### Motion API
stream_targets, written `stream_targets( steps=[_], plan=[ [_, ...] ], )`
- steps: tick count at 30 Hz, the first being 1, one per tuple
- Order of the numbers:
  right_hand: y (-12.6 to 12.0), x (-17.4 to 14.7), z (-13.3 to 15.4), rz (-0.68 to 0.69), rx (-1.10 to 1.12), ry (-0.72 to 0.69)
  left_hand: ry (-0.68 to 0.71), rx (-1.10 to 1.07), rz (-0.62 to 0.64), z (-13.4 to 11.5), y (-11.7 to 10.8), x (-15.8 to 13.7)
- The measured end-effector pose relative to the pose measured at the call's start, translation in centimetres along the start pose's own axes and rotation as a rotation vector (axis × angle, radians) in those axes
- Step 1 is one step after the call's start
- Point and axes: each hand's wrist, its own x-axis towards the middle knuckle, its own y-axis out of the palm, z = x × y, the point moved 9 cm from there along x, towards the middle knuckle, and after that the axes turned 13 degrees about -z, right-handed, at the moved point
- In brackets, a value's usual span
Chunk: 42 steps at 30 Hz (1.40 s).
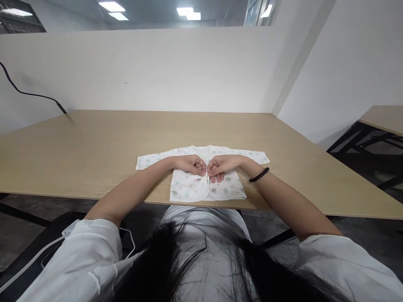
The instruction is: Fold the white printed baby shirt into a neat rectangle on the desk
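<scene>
A small white baby shirt (189, 186) with a pale green and pink print lies flat at the table's near edge, its sleeves spread to both sides. Its front opening runs down the middle, and the lower front panels part slightly. At this opening, my left hand (192, 164) pinches the left front edge between thumb and fingers. Close beside it, my right hand (220, 167) pinches the right front edge, thumb against forefinger, the other fingers lying on the cloth. The fingertips nearly meet. Whatever fastening lies between them is too small to make out.
The wooden table (176, 130) reaches back to a white partition wall (176, 71). A black cable (37, 95) hangs down at the far left. A white cord (34, 258) runs by my left sleeve. Another table (384, 119) stands at the right.
</scene>
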Motion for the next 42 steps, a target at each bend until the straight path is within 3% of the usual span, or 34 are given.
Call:
stream_targets(
  steps=[7,15,25,31,42],
  plan=[
    [-0.1,0.3,-0.6,-0.001,0.045,0.027,0.007,0.012,0.02,0.1,0.1,0.0],
    [-0.3,0.7,-0.6,-0.125,0.049,0.071,-0.019,0.007,-0.013,0.4,-0.2,0.2],
    [-0.6,0.8,0.2,-0.213,0.019,-0.011,-0.02,0.004,-0.019,0.3,-0.5,-0.1],
    [-0.9,1.1,-0.3,-0.149,0.037,-0.026,0.004,0.019,0.02,0.2,-0.3,-0.1],
    [-1.0,1.4,-0.8,-0.078,-0.021,-0.034,0.025,0.077,-0.025,0.1,-0.5,0.0]
  ],
)
